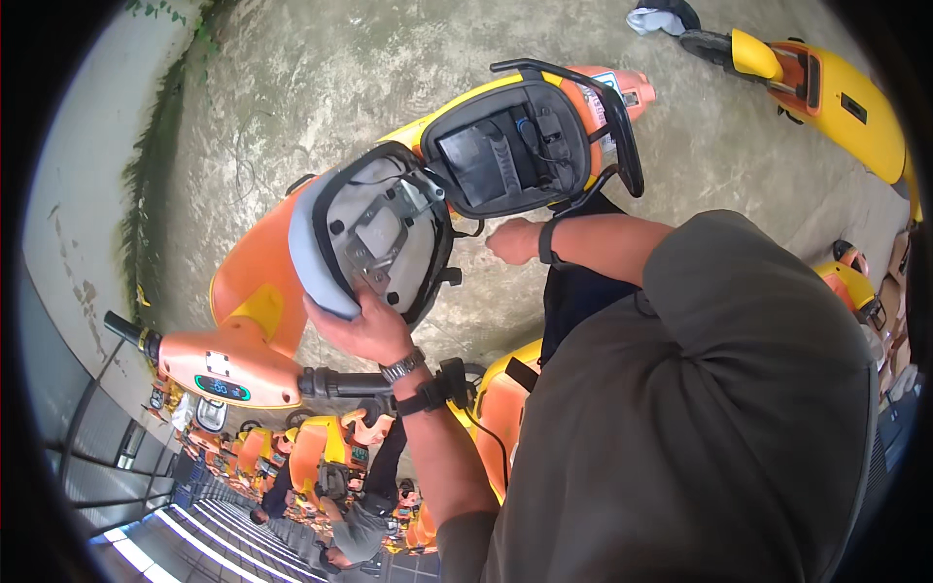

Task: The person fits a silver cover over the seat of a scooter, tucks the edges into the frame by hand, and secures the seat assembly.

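Observation:
An orange and yellow scooter [248,262] stands before me with its seat [374,223] flipped up, showing a grey underside with a metal plate and hinge. My left hand [367,321] grips the seat’s light-blue edge at the lower left. Right of the seat is the open black storage compartment [505,146], holding a dark block and cables, with a black rail around its outer end. My right hand [513,240] hangs just below that compartment, fingers curled; what they hold, if anything, I cannot make out.
The handlebar [228,374] with a display sits at lower left. Another yellow scooter [836,107] stands upper right on the concrete floor [272,58]. A pale wall [78,223] runs along the left. Rows of scooters [321,447] and two co-workers [355,534] appear at the bottom.

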{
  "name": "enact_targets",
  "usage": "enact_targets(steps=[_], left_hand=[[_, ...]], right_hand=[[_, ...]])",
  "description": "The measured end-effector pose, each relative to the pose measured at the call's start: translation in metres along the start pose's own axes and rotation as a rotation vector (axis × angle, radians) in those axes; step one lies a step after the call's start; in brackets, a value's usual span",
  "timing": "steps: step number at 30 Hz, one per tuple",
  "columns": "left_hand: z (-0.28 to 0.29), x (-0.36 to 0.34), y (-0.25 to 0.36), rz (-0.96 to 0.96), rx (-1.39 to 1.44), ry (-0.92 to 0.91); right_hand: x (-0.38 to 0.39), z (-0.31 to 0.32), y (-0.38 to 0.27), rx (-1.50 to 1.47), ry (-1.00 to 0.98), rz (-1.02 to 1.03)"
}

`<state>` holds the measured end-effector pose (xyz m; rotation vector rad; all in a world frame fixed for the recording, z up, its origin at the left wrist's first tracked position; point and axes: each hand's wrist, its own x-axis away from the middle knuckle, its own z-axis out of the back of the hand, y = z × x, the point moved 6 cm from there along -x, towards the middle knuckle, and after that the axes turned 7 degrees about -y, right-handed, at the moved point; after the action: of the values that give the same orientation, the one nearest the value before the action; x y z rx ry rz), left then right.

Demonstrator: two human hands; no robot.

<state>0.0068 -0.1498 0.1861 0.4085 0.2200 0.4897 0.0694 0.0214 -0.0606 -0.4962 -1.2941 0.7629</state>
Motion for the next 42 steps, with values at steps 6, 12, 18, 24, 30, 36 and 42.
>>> enact_targets(steps=[6, 12, 18, 24, 30, 36, 42], left_hand=[[0.004, -0.003, 0.0, -0.045, 0.069, 0.001], [0.003, 0.008, 0.008, -0.271, -0.014, -0.077], [-0.013, 0.037, -0.039, -0.009, 0.342, -0.031], [-0.021, 0.04, -0.044, -0.078, 0.331, -0.022], [-0.029, 0.076, -0.005, -0.105, 0.186, 0.015], [-0.067, 0.142, 0.072, -0.256, 0.029, 0.07], [-0.114, 0.187, 0.106, -0.239, -0.099, 0.114]], right_hand=[[0.048, -0.012, -0.004, -0.213, 0.109, -0.086], [0.1, -0.028, 0.035, -0.155, 0.314, -0.029], [0.212, -0.021, 0.021, -0.26, 0.494, -0.085], [0.279, -0.045, 0.043, -0.514, 0.579, -0.25], [0.324, -0.053, 0.079, -0.702, 0.658, -0.265], [0.373, -0.043, 0.132, -0.778, 0.657, -0.293], [0.405, -0.015, 0.218, -0.72, 0.536, -0.284]])
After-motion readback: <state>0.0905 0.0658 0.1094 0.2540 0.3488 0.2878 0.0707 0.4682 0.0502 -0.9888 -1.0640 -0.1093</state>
